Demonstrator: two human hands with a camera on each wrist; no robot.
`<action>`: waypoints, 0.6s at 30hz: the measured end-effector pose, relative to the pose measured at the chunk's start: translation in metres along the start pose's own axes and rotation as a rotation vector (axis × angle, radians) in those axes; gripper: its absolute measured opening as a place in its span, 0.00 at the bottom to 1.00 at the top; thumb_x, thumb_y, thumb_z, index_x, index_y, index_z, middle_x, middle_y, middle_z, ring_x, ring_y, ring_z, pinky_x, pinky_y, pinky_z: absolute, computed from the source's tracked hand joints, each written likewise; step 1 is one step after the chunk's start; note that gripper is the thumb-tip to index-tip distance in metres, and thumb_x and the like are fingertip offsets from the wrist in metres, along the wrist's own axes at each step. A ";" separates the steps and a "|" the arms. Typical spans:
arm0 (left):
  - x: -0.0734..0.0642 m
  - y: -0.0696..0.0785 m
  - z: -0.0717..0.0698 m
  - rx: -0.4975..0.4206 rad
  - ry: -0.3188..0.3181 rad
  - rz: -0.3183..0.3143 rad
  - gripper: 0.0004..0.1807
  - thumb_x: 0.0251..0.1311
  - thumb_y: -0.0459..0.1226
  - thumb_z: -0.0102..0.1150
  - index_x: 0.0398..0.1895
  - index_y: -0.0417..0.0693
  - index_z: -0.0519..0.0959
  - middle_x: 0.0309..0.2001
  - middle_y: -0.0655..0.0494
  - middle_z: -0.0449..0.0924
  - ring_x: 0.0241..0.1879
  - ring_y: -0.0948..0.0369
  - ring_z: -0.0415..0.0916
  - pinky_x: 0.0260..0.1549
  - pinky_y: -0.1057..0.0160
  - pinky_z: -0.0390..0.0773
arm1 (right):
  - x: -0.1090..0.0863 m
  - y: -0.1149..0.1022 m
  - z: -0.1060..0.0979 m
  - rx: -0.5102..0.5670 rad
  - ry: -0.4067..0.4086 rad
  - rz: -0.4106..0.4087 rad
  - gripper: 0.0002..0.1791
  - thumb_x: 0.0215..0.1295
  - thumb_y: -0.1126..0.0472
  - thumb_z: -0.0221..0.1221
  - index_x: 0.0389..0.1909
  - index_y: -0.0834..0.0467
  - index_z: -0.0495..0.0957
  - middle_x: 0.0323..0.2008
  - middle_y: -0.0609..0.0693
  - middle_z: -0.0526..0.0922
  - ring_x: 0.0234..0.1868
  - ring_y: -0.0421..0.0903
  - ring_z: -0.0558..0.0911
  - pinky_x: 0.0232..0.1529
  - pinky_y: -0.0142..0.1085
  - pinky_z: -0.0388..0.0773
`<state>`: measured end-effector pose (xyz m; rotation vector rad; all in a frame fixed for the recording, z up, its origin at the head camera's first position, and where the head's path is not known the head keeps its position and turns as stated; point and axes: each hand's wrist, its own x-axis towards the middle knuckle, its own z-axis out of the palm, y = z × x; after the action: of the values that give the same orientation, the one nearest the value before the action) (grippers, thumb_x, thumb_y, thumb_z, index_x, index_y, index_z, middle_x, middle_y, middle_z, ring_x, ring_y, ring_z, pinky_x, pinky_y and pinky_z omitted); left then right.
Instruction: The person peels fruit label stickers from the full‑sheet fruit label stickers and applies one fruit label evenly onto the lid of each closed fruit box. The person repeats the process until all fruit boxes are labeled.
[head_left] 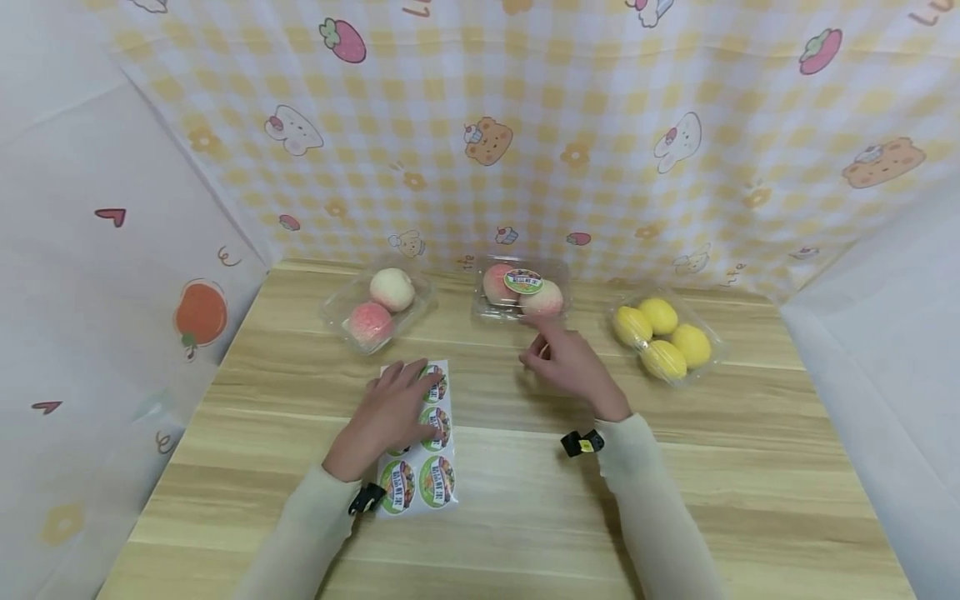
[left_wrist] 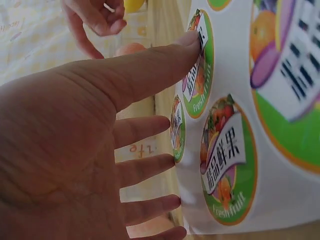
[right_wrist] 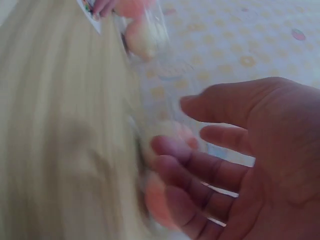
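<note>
sheet of white paper (head_left: 417,467) with round green stickers (head_left: 437,482) lies on pale wooden table (head_left: 517,508) under left hand (head_left: 390,412), fingers spread, gripping nothing; right hand (head_left: 570,362), half-curled and empty, near clear plastic box (head_left: 498,313) of pink-white peaches (head_left: 542,297).

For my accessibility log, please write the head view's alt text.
A person's left hand touches a sheet of fruit stickers; the right hand is near a clear, stickered box of two peaches. Another peach box stands to its left, a container of four lemons to its right.
</note>
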<state>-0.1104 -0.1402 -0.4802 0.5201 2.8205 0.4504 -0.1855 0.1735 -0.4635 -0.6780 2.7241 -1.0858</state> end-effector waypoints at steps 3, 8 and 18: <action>-0.011 -0.006 0.001 0.001 0.035 0.003 0.49 0.59 0.51 0.84 0.80 0.45 0.73 0.81 0.34 0.64 0.78 0.28 0.58 0.68 0.23 0.66 | 0.011 -0.006 0.014 0.037 0.032 -0.027 0.28 0.75 0.62 0.66 0.73 0.64 0.76 0.38 0.50 0.87 0.36 0.46 0.84 0.40 0.44 0.83; -0.025 -0.012 -0.003 -0.081 0.184 -0.027 0.41 0.64 0.50 0.79 0.76 0.41 0.76 0.76 0.35 0.72 0.74 0.31 0.67 0.66 0.27 0.72 | 0.032 -0.019 0.039 0.104 0.110 -0.056 0.22 0.74 0.64 0.65 0.65 0.66 0.81 0.40 0.53 0.88 0.40 0.48 0.86 0.46 0.44 0.85; -0.028 -0.034 -0.023 -0.470 0.675 -0.198 0.20 0.71 0.36 0.70 0.62 0.36 0.81 0.53 0.42 0.85 0.49 0.45 0.85 0.44 0.51 0.84 | 0.067 -0.055 0.071 0.224 0.188 -0.073 0.20 0.77 0.64 0.63 0.65 0.68 0.82 0.56 0.59 0.88 0.53 0.53 0.89 0.54 0.41 0.87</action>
<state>-0.1019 -0.1873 -0.4661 -0.0283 3.1405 1.4201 -0.2056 0.0637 -0.4748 -0.6762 2.6854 -1.5147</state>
